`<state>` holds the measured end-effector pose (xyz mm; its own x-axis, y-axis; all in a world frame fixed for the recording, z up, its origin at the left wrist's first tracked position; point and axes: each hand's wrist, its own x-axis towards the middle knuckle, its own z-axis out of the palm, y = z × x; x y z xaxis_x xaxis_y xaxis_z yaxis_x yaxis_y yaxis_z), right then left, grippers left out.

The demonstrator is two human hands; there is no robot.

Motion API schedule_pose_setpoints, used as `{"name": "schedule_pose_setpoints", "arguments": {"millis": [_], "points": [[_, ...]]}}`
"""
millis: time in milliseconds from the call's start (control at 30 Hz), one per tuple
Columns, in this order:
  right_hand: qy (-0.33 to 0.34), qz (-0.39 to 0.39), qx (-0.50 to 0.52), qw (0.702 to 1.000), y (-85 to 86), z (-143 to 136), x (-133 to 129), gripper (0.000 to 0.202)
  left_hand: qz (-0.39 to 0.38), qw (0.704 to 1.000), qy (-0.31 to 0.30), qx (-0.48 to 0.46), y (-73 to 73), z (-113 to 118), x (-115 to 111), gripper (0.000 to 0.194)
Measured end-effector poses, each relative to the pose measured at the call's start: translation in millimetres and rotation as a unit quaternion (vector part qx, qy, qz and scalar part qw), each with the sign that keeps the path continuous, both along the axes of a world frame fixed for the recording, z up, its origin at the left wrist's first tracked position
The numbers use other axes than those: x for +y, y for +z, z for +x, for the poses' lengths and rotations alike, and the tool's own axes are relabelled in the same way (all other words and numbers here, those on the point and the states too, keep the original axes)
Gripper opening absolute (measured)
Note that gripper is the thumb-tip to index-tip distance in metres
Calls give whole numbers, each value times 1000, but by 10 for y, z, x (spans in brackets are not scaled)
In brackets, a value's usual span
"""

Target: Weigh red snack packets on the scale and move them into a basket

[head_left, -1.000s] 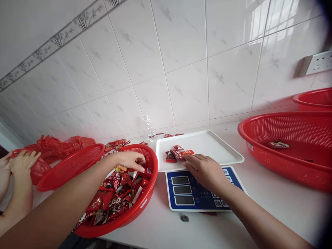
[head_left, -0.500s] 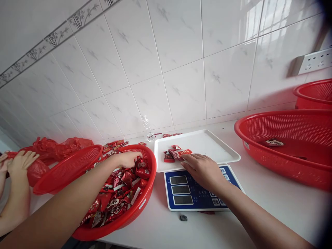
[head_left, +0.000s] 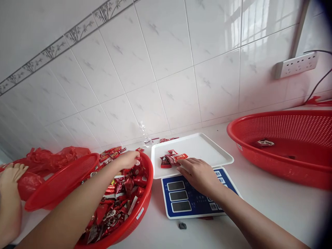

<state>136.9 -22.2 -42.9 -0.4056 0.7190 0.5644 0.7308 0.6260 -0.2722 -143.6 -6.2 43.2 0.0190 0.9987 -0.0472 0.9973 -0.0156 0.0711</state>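
Many red-wrapped packets (head_left: 114, 211) fill a red basket (head_left: 148, 193) in front of me on the left. My left hand (head_left: 129, 159) is over the basket's far side, its fingers bent and pressed together; what they hold, if anything, is too small to name. A white tray (head_left: 207, 148) tops a scale with a blue panel (head_left: 192, 204). Several small red packets (head_left: 166, 162) lie in the tray's left part. Above the panel, my right hand (head_left: 198, 173) has its fingertips on a red packet (head_left: 181, 156) at the tray's near edge.
A large red basket (head_left: 282, 173) with a couple of packets is at the right. Far left are another red basket (head_left: 62, 180), red plastic bags (head_left: 57, 157) and another person's hand (head_left: 12, 173). A clear bottle (head_left: 144, 133) stands by the wall, below a power strip (head_left: 297, 65).
The view has turned a little to the right. My left hand has risen slightly toward the basket's far rim. My right hand stays at the packets on the tray.
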Motion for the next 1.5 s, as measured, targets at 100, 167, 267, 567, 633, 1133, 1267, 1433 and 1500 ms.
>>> {"name": "schedule_pose_setpoints", "arguments": {"millis": [100, 167, 267, 567, 633, 1133, 1267, 1433, 1500], "points": [[-2, -17, -6, 1000, 11, -1, -11, 21, 67, 998, -10, -16, 333, 99, 68, 9], [4, -19, 1, 1000, 13, -3, -17, 21, 148, 988, -31, -16, 459, 237, 113, 12], [2, -7, 36, 999, 13, 2, -5, 22, 230, 968, -101, 16, 427, 494, 170, 15], [-59, 25, 143, 988, 72, 132, 106, 27, 97, 955, -279, -34, -140, 975, 318, 40], [-67, 14, 146, 987, 88, 158, 121, 27, 93, 954, -272, -83, -136, 994, 341, 52], [11, -30, 26, 999, 31, 142, 124, 34, -53, 976, -203, -63, -263, 1099, 249, 89], [-18, -10, 82, 996, 71, 183, 148, 36, -31, 977, -208, -33, -238, 1206, 265, 81], [-61, 18, 115, 991, 72, 231, 208, 35, -12, 969, -244, -34, -353, 1363, 369, 62], [-69, 22, 111, 991, 56, 241, 223, 34, 3, 967, -255, -28, -355, 1406, 395, 46]]}}
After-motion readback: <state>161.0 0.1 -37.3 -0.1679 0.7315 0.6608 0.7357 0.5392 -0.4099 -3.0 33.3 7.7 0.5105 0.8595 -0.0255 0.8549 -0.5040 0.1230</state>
